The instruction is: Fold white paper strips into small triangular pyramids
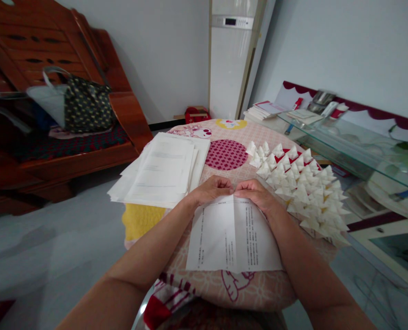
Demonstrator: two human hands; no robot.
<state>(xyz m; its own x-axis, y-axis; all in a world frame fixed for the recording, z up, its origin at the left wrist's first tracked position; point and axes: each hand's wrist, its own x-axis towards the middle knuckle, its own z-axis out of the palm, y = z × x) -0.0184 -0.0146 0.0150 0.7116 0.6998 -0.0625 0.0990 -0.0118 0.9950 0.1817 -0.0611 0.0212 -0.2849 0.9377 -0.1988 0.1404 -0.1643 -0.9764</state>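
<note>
A printed sheet of paper (214, 243) lies in front of me on the round table, with a crease running down its middle. At its far edge, just left of the crease, my left hand (212, 189) is closed on the paper, thumb and fingers pinched. My right hand (255, 192) pinches the same edge just right of the crease, its fingertips close to the left ones. A stack of paper sheets (166, 167) sits beyond my left forearm. To the right, many folded white paper pieces (300, 183) with pointed tips stand in rows.
A pink patterned cloth (259, 293) covers the table. At the right is a glass shelf (355, 151) with papers and small containers. A wooden bench (121, 114) holding a dotted bag (89, 105) stands at the left. An air conditioner (229, 64) rises behind the table.
</note>
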